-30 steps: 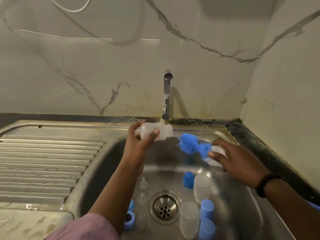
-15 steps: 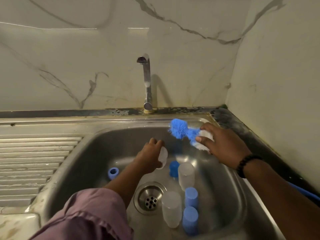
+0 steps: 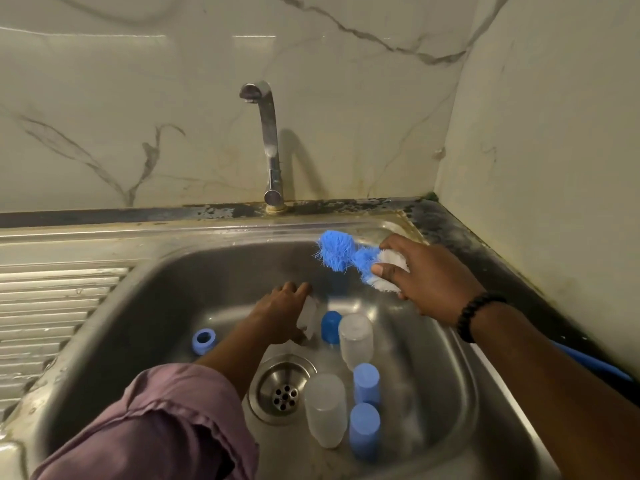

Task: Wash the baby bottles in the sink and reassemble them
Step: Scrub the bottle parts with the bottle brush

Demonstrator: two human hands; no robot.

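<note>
My left hand (image 3: 277,315) is low in the steel sink (image 3: 145,306), fingers wrapped around a clear bottle body (image 3: 307,317) near the basin floor. My right hand (image 3: 426,278) hovers over the sink's back right corner, holding a bottle brush (image 3: 337,251) with blue and white bristles. Two clear bottle bodies (image 3: 356,336) (image 3: 325,408) stand upside down on the basin floor. Blue caps (image 3: 330,325) (image 3: 366,381) (image 3: 363,429) stand beside them. A blue ring (image 3: 203,341) lies at the basin's left.
The drain (image 3: 284,393) sits in the middle of the basin. A steel tap (image 3: 266,140) rises behind the sink, no water running. A ribbed draining board (image 3: 52,306) lies to the left. Walls close off the back and the right.
My left hand has come down from under the tap to the basin floor with the clear bottle body. My right hand and brush stayed at the back right. The view shifted.
</note>
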